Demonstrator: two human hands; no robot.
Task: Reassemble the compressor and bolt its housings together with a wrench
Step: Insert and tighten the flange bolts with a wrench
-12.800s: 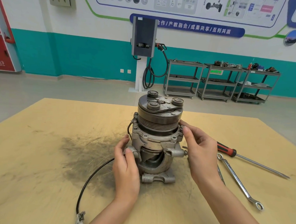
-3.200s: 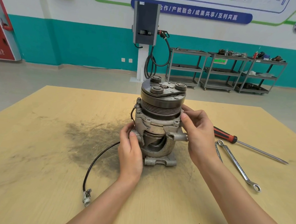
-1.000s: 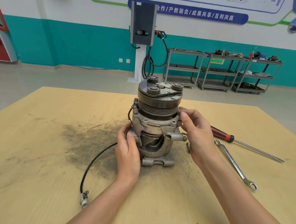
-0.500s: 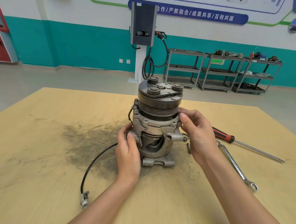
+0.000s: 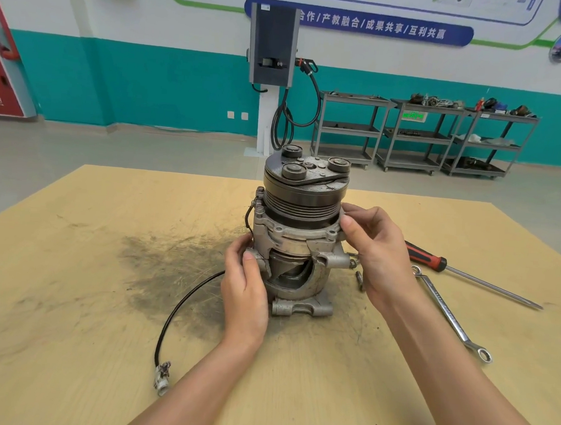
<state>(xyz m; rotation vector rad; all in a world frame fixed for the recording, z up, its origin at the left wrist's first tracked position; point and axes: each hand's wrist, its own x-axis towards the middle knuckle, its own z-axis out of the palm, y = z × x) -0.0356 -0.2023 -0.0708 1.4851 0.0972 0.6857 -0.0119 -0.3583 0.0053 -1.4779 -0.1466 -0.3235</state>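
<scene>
Left hand (image 5: 244,291): fingers and thumb curled round the lower left side of the compressor (image 5: 299,236), thumb on a mounting lug. Right hand (image 5: 376,253): fingertips pinching the upper housing flange at the compressor's right edge, just under the pulley; whether a small bolt sits between the fingertips cannot be told.

Compressor: upright near the middle of the table (image 5: 73,299), pulley and clutch plate on top, cast foot at the bottom resting on the board. Housing cut away at the front, inner parts showing.

Cable (image 5: 183,304): black, running from the compressor's left side across the board toward the viewer, ending in a pale connector (image 5: 163,373) left of and nearer than the compressor.

Dark smudge (image 5: 172,258): grey-black stain on the board, left of the compressor.

Loose bolt (image 5: 359,280): lying flat just right of the compressor's base, partly behind the right hand.

Wrench (image 5: 450,317): combination type, flat on the board, right of the compressor, beyond the right forearm.

Screwdriver (image 5: 464,274): red-and-black handle, long shaft, right of the compressor, just beyond the wrench.

Background, behind the compressor: wall-mounted charger unit (image 5: 273,44) with hanging hose; grey shelf carts (image 5: 419,135) against the teal wall.
</scene>
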